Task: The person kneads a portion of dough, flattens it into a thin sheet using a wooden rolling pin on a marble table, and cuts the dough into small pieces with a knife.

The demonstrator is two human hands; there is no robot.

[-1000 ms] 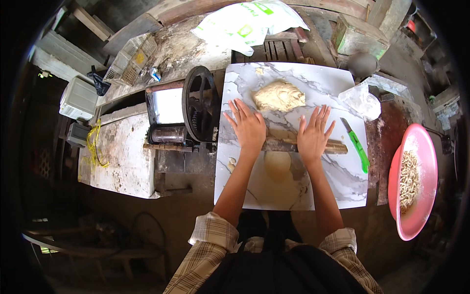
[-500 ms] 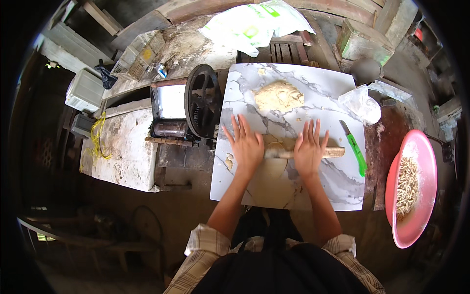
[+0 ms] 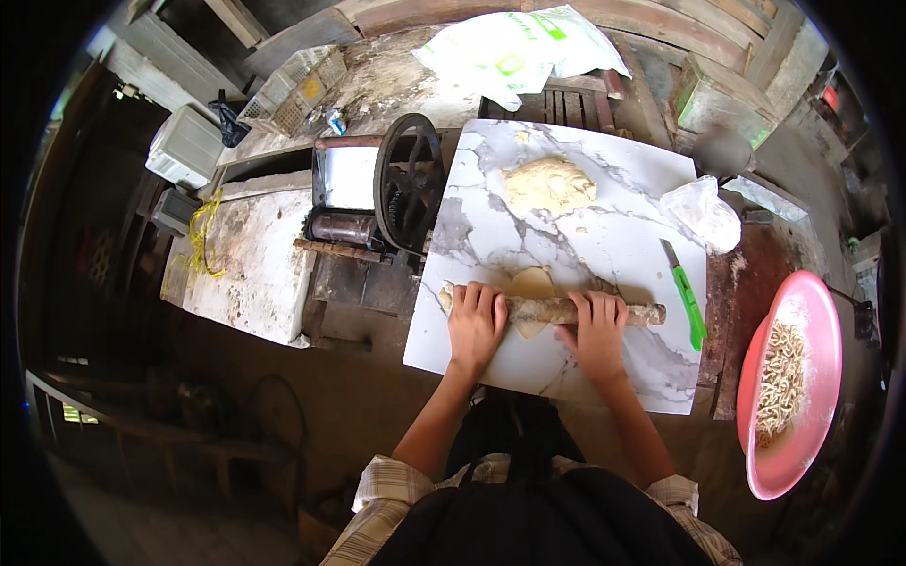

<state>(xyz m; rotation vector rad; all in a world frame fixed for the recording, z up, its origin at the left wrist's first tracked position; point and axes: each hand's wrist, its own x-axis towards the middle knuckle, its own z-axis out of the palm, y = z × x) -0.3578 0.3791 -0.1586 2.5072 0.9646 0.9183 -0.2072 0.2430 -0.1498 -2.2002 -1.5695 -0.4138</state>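
Note:
A wooden rolling pin (image 3: 543, 309) lies crosswise over a flattened piece of dough (image 3: 534, 281) on the marble-patterned board (image 3: 481, 363). My left hand (image 3: 478, 325) curls its fingers over the pin's left end. Toward the other end, my right hand (image 3: 597, 332) wraps round it, and the pin's tip sticks out beyond. Part of the flat dough is hidden under the pin. Farther up the board rests a large lump of dough (image 3: 550, 186). A green-handled utility knife (image 3: 688, 302) with its blade out lies right of my right hand.
Left of the board stands a roller machine with a dark flywheel (image 3: 408, 182). A pink basin (image 3: 819, 377) at the right holds short strips, seemingly of dough. A clear plastic bag (image 3: 703, 213) sits on the board's right edge; a white-and-green sack (image 3: 519, 49) lies behind.
My hands have gone from flat with stretched fingers to curled round the rolling pin. The pin has come slightly toward me, and the view has shifted a little.

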